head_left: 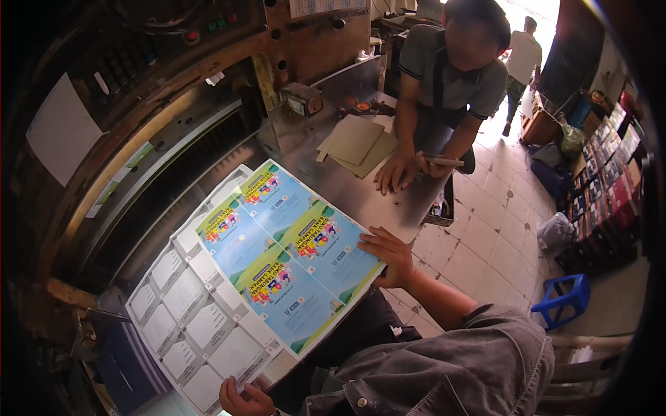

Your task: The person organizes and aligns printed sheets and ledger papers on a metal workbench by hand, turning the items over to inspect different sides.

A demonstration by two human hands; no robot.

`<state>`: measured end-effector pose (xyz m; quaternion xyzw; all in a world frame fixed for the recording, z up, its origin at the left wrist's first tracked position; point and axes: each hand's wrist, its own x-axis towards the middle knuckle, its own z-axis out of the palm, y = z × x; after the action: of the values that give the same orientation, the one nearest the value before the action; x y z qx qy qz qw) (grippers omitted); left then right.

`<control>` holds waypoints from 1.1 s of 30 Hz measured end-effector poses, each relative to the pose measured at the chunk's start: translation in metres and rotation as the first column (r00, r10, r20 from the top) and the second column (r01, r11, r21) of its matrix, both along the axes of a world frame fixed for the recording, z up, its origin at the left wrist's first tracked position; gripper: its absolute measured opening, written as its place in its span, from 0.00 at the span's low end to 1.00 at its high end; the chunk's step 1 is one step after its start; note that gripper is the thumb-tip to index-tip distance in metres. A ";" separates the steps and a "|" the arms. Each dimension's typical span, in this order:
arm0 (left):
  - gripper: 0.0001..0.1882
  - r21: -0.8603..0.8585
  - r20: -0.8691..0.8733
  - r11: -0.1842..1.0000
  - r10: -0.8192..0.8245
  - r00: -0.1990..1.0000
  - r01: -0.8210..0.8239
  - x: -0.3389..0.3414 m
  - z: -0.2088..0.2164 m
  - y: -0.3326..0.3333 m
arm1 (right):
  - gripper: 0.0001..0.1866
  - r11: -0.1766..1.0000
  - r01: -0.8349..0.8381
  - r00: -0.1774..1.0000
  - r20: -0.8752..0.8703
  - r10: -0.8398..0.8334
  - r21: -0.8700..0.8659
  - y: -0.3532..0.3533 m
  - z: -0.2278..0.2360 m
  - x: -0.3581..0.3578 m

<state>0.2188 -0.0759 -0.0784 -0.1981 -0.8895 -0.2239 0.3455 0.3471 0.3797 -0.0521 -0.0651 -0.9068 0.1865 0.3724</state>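
Observation:
A large colourful printed sheet, blue and green with repeated cartoon panels, lies slanted before me on the metal table of a machine. Beneath and to its left is a grey and white printed sheet with rows of blank boxes. My right hand grips the colourful sheet's right corner, fingers on top and the thumb hidden. At the lower edge of the grey sheet is my left hand, its fingers apart and slightly bent. Whether its fingertips touch the paper I cannot tell.
The dark machine with a long slot stands left. Across the metal table, a person leans in, holding a phone-like object near brown boards. A blue stool and stacked goods stand right; another person is farther back.

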 end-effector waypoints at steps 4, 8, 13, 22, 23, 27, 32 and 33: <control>0.25 -0.006 -0.124 1.000 -0.018 0.992 0.018 0.004 0.037 0.020 | 0.35 1.000 0.003 1.000 -0.006 -0.003 -0.009 -0.001 0.001 0.000; 0.25 0.024 -0.131 0.999 -0.021 0.991 0.024 0.003 0.036 0.019 | 0.35 1.000 0.004 1.000 -0.011 -0.004 -0.003 0.000 0.001 -0.001; 0.25 0.011 -0.145 1.000 -0.027 0.989 0.029 0.003 0.035 0.018 | 0.34 1.000 0.002 1.000 -0.019 -0.002 0.005 -0.002 0.003 0.000; 0.23 0.018 -0.121 0.998 -0.050 0.991 0.052 0.004 0.036 0.018 | 0.33 1.000 0.000 1.000 -0.019 0.000 0.011 -0.001 0.002 0.000; 0.23 0.017 -0.121 0.999 -0.050 0.991 0.052 0.004 0.036 0.017 | 0.33 1.000 -0.003 1.000 -0.017 0.003 0.012 -0.001 0.003 0.000; 0.23 -0.010 -0.116 0.999 -0.040 0.992 0.039 0.004 0.034 0.015 | 0.34 1.000 -0.007 1.000 -0.023 0.007 0.005 -0.002 0.004 0.000; 0.24 -0.006 -0.128 0.998 -0.063 0.990 0.062 0.002 0.035 0.016 | 0.34 1.000 -0.003 1.000 -0.019 0.003 0.005 -0.002 0.004 0.000; 0.24 0.000 -0.129 0.998 -0.062 0.990 0.063 0.002 0.037 0.018 | 0.34 1.000 -0.001 1.000 -0.017 0.001 0.010 -0.002 0.004 0.000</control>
<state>0.2212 -0.0578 -0.0415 -0.2391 -0.8583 -0.2232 0.3954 0.3469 0.3780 -0.0478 -0.0611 -0.9046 0.1829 0.3803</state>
